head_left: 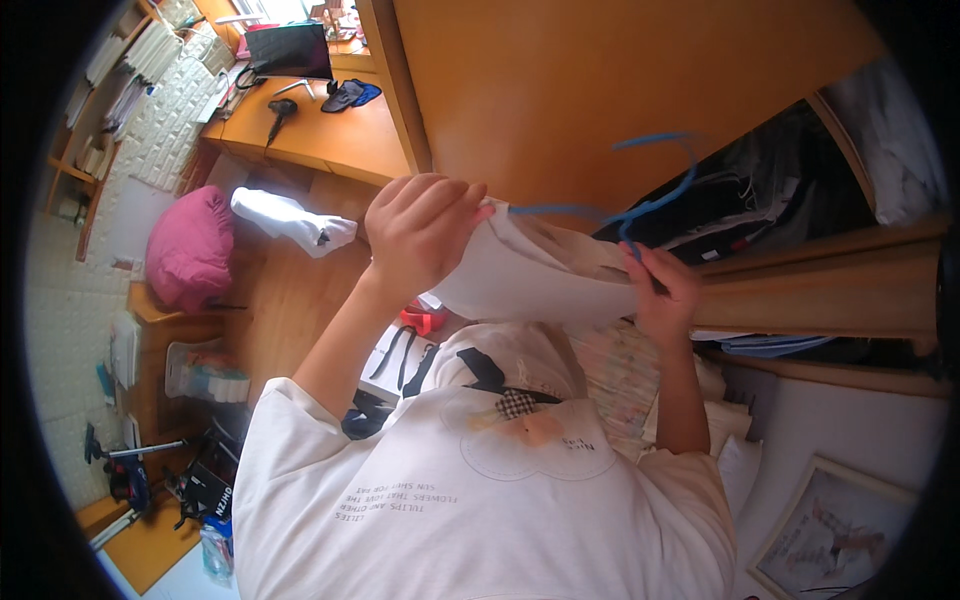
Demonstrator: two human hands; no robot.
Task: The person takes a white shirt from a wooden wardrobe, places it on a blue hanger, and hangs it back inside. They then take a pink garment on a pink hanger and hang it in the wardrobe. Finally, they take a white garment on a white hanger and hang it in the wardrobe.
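Note:
A white cloth garment (540, 285) is stretched between my hands, its edge facing the wardrobe. My left hand (424, 229), at picture left, grips the garment's edge near one end of a blue clothes hanger (652, 201). My right hand (664, 289) holds the other side of the garment and the hanger near its middle. One arm of the hanger runs towards my left hand; the hook end sticks up in front of the orange wooden panel. The hanger is slightly blurred, and the fingertips behind the cloth are hidden.
An open wardrobe (795, 289) with dark clothes lies at the right, beside a wooden door panel (600, 90). At upper left a desk (322, 139) bears a monitor and a hair dryer. A pink cushion (191, 251) and a white cloth (289, 217) are at left.

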